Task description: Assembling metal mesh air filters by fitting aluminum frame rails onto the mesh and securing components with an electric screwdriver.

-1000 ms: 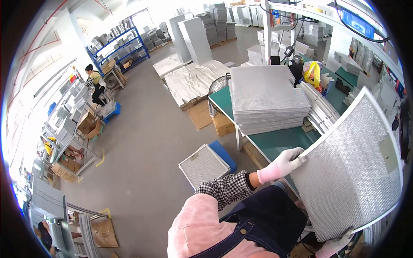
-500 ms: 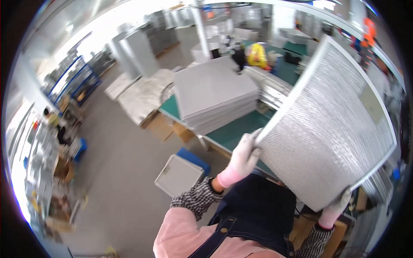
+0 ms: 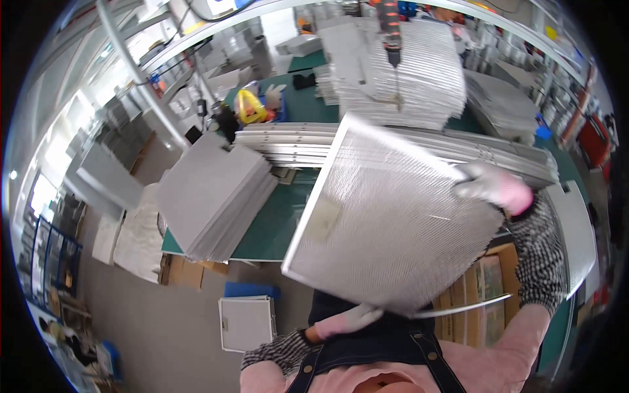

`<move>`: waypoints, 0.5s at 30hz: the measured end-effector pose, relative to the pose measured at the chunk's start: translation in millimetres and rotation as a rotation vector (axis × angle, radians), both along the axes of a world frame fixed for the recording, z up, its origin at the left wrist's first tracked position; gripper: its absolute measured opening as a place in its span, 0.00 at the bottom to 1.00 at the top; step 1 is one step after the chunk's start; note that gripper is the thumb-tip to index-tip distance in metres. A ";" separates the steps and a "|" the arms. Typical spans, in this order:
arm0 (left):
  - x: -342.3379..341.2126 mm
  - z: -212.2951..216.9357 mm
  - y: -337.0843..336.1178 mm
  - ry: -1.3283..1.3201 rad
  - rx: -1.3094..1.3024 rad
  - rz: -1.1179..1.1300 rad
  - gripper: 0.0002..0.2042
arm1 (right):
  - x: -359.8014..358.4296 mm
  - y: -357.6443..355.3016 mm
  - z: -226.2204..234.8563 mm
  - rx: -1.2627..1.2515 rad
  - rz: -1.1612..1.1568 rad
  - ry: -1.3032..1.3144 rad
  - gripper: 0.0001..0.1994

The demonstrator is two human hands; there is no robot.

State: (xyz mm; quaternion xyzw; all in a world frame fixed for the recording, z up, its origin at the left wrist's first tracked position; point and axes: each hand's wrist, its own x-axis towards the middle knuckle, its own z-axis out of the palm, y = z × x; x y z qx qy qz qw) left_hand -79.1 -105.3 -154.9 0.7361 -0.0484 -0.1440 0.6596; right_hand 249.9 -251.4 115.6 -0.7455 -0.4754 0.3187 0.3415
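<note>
A mesh filter panel (image 3: 393, 229), silvery with a pale metal frame along its left and upper edges, is tilted in front of my body. My right hand (image 3: 491, 187), in a whitish glove with a pink cuff, grips its upper right edge. At the panel's lower edge is my gloved left hand (image 3: 350, 319), fingers against the edge and partly hidden. A thin pale strip (image 3: 462, 308) juts out to the right from the panel's bottom; whether it is joined on cannot be made out. A small plain rectangular patch (image 3: 323, 219) shows on the mesh.
Left on the green table (image 3: 288, 216) stands a stack of grey sheets (image 3: 209, 196). Long pale frame bars (image 3: 288, 141) lie behind the panel, with piled mesh sheets (image 3: 419, 78) beyond. A power screwdriver (image 3: 390, 33) hangs above. Below right is an open cardboard box (image 3: 468, 304).
My view has swung to the right. The panel has turned, its framed corner now up left. My left hand moved from its side to the bottom edge; my right hand rose to the upper right edge.
</note>
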 end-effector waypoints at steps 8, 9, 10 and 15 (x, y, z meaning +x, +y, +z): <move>-9.6 207.3 120.3 -0.697 1.323 0.609 0.21 | -26.4 89.5 -49.3 -0.148 0.350 -0.023 0.24; 14.1 240.5 124.6 -0.941 1.540 0.638 0.22 | -30.2 102.7 -52.8 -0.128 0.430 -0.075 0.21; 29.5 247.0 137.6 -0.983 1.468 0.639 0.17 | -45.1 116.0 -44.4 -0.134 0.464 -0.153 0.20; 18.7 223.2 179.5 -0.596 1.184 0.410 0.10 | -36.5 120.0 -39.9 -0.209 0.596 -0.348 0.18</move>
